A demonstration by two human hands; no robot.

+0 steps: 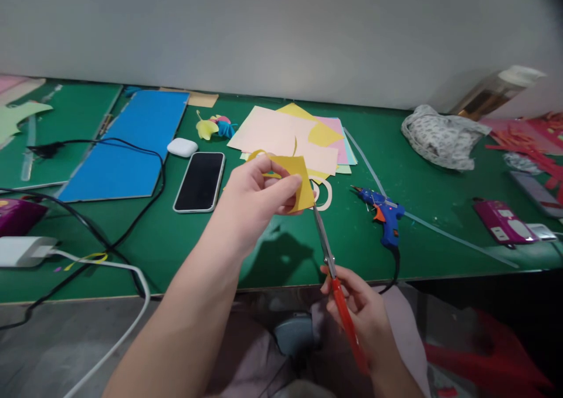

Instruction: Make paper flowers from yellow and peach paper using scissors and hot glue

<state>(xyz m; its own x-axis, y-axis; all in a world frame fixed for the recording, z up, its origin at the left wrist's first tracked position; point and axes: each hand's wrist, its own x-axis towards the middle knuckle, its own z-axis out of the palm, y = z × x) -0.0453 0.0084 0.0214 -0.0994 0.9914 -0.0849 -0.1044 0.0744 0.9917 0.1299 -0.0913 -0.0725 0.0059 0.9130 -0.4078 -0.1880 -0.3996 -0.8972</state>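
My left hand (268, 193) pinches a piece of yellow paper (303, 178) above the table, thumb on top. A curled yellow strip shows behind its knuckles. In my right hand (358, 304) is a pair of scissors (338, 298) with red handles. The metal blades point up and away, and their tips are at the paper's lower right corner; I cannot tell whether they touch it. Just beyond the paper lie white cut-out rings (323, 194). Behind them is a stack of coloured paper sheets (268, 129), with yellow scraps on top.
A phone (200, 182), white earbud case (182, 147) and blue board (127, 146) lie left. Paper flowers (215, 127) sit near the stack. On the right are a blue glue gun (382, 210), a patterned cloth bundle (440, 137) and a purple power socket (504, 221). Cables cross the left side.
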